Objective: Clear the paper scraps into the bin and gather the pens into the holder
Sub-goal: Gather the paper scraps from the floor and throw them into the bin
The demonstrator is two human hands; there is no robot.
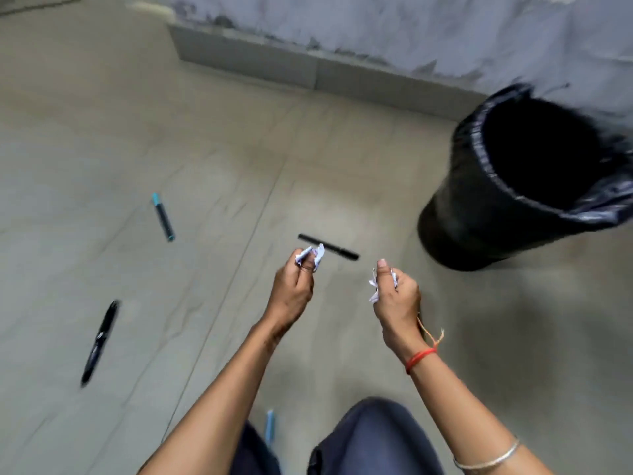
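Note:
My left hand (294, 289) is closed around a crumpled white paper scrap (313, 257) that sticks out above the fingers. My right hand (394, 296) grips another white paper scrap (375, 286), a little left of and below the black bin (479, 214) lined with a black bag. A thin black pen (337, 250) lies on the floor just beyond my left hand. A teal-tipped marker (163, 217) lies to the left, a black marker (100, 342) at the near left, and a light blue pen (270, 425) pokes out beside my knee.
The grey tiled floor (102, 132) stretches left and ahead. A pale wall with a grey skirting (257, 60) runs along the back. My knees in dark trousers (370, 440) fill the bottom. No pen holder is in view.

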